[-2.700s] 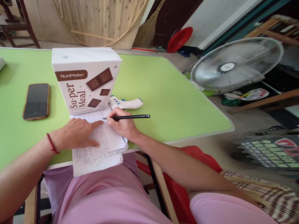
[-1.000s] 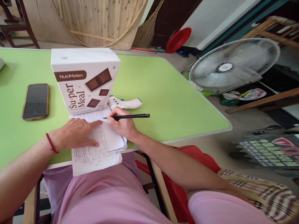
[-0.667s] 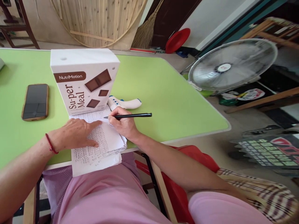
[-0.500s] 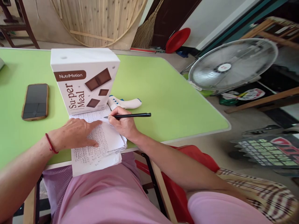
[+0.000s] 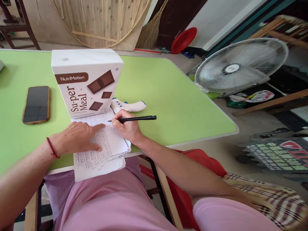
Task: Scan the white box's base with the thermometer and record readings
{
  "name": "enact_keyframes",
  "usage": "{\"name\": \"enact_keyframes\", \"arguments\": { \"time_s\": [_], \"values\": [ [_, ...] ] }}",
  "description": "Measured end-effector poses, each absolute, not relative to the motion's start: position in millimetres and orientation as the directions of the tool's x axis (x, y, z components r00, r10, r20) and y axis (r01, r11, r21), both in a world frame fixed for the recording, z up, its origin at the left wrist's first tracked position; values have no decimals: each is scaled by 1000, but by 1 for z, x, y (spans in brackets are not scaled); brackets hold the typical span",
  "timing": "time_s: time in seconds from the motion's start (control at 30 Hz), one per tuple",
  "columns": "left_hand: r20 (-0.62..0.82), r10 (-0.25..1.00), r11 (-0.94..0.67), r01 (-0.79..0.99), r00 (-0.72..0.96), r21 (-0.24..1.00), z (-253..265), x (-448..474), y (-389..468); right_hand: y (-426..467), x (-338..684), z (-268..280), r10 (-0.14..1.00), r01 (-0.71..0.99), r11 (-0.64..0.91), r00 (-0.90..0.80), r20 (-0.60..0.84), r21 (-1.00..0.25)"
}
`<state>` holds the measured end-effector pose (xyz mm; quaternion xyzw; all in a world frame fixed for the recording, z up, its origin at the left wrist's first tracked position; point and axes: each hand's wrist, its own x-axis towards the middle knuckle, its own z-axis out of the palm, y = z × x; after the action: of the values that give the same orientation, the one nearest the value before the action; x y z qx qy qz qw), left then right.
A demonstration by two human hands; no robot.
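A black pen (image 5: 138, 118) is pinched in my right hand (image 5: 127, 126), its tip at the upper part of a handwritten sheet of paper (image 5: 101, 144). More sheets lie beneath that one, and the lowest hangs over the table's near edge. My left hand (image 5: 77, 136) lies on the written side, thumb and index finger spread apart, the index fingertip close to the pen tip. Behind the paper stands a white NutriMotion box (image 5: 89, 86), upright at the top of the sheets. A white and blue handheld thermometer (image 5: 131, 106) lies just beyond my right hand.
On the green table (image 5: 154, 86), a phone (image 5: 36, 105) in a brown case lies to the left. A standing fan (image 5: 242, 65) is beyond the table's right end. A red stool (image 5: 199, 160) and a checked cloth (image 5: 271, 195) are at the lower right.
The pen tip has shifted very slightly to the right with my right hand. My left hand, the paper and the box stay as they were.
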<state>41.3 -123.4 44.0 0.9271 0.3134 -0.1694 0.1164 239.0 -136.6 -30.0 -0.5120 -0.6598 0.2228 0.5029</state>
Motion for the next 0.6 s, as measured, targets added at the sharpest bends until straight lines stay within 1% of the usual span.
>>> {"name": "enact_keyframes", "arguments": {
  "time_s": [0.2,0.43,0.6],
  "values": [
    [-391,542,-774,623,744,112,43,42,-124,-137,239,-30,901,416,385,23,433,-824],
    [-375,548,-768,628,748,129,42,42,-123,-136,238,-31,904,431,378,18,426,-820],
    [-379,547,-764,630,746,139,42,42,-122,-136,238,-31,912,481,352,15,409,-803]
  ]
}}
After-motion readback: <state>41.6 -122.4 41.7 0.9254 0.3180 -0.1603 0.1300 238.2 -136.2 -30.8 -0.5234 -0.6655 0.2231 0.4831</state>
